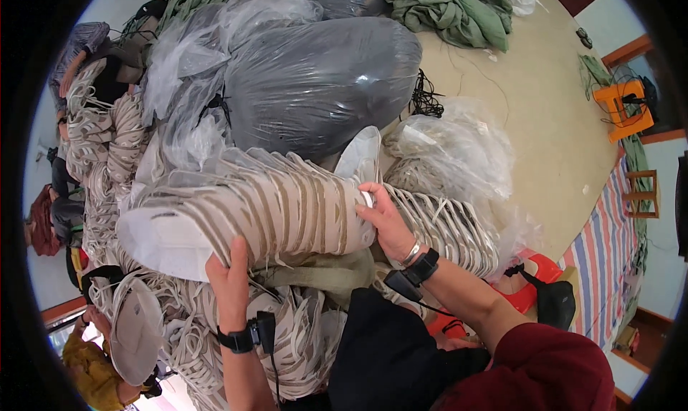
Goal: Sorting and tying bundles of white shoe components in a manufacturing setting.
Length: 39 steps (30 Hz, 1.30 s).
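A long row of nested beige shoe uppers (287, 207) with white soles lies across the middle, held between my two hands. My left hand (229, 278) grips its left end, beside the broad white sole of the end piece (161, 242). At the right end, my right hand (389, 225) closes its thumb and fingers over the edge of the last upper. A second row of uppers (448, 228) lies just right of that hand. Below my left hand, more uppers (301, 332) with loose straps are heaped. Both wrists wear black strapped devices.
A big grey plastic-wrapped bundle (322, 85) and clear bags (459, 146) lie beyond the row. Green cloth (459, 13) is at the far side. A red stool (530, 275) stands right, an orange one (622, 110) farther off. Other people (97, 361) sit along the left.
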### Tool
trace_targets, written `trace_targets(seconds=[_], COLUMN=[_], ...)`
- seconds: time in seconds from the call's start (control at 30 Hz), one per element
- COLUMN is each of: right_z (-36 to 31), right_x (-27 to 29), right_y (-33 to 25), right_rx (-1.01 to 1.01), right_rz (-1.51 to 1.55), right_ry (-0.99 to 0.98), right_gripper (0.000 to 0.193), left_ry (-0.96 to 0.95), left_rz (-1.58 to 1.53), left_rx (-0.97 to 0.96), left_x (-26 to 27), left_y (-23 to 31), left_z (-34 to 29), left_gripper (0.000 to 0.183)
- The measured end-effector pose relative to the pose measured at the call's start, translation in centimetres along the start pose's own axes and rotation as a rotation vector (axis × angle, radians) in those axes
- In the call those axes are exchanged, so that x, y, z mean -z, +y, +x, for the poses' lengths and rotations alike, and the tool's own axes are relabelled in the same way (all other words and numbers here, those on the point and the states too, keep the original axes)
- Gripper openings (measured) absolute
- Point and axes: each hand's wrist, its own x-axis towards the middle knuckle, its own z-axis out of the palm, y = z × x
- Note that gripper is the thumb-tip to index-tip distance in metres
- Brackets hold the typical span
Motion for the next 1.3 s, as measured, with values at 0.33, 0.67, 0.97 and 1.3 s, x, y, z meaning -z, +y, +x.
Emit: trace_targets(seconds=[0.33,0.67,0.97,1.3], right_z=[2.5,9.6,14.5,13.8], right_x=[-4.6,-4.5,-0.8,-0.6], right_y=[-5.8,-9.2,-3.3,-2.7], right_rx=[0.429,0.754,0.521,0.77], right_rz=[-0.114,-0.363,-0.832,-1.114], right_ry=[-0.116,-0.171,-0.056,-0.003], right_gripper=[0.039,0.038,0.039,0.055], left_ry=[0.189,0.109,-0.182,-0.117], left_rz=[-0.232,-0.24,-0.358,-0.223], left_rx=[-0.127,-0.074,0.187,0.043], left_x=[3.4,-2.1,-6.1,-7.0], left_y=[1.1,-1.6,-7.0,-7.7], left_z=[0.3,7.0,10.6,11.2], left_gripper=[0.037,0.04,0.042,0.045])
